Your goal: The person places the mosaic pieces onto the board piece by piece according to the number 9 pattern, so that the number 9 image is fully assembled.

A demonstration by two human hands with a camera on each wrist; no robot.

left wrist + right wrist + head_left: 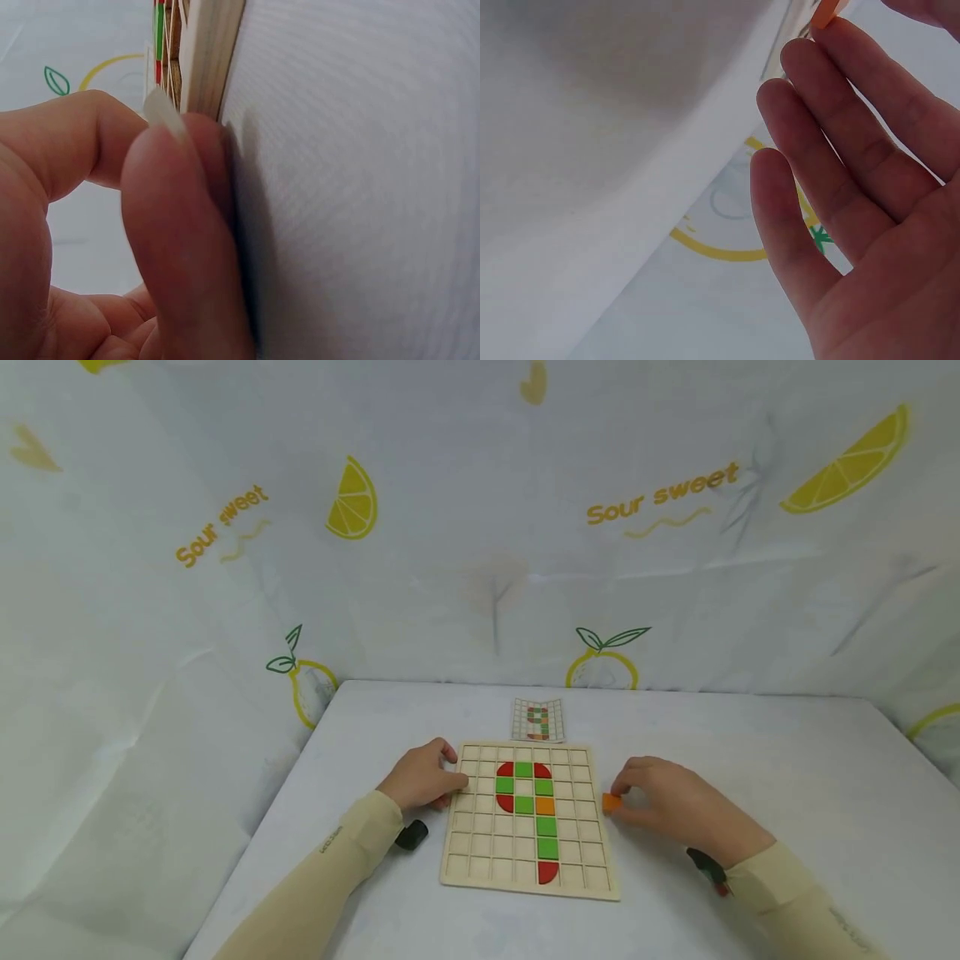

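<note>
A wooden grid board [495,847] lies flat on the table, holding red rounded pieces [548,872], green square tiles [547,827] and one orange square tile [545,806]. At its left edge is my left hand [422,777], fingers bent, thumb tip over the rim; the left wrist view shows thumb [176,225] and forefinger close together at the board's side [214,60]. Just off the right edge, my right hand [660,797] pinches a loose orange tile [611,803] between thumb and forefinger. Its other fingers [832,127] stretch out in the right wrist view, where the orange tile [826,13] shows only partly.
Behind the board lies a small card [537,720] printed with a similar coloured grid pattern. A white cloth with lemon prints [450,527] hangs at the back and left of the white table [405,918]. Dark wrist devices [412,835] sit below both wrists.
</note>
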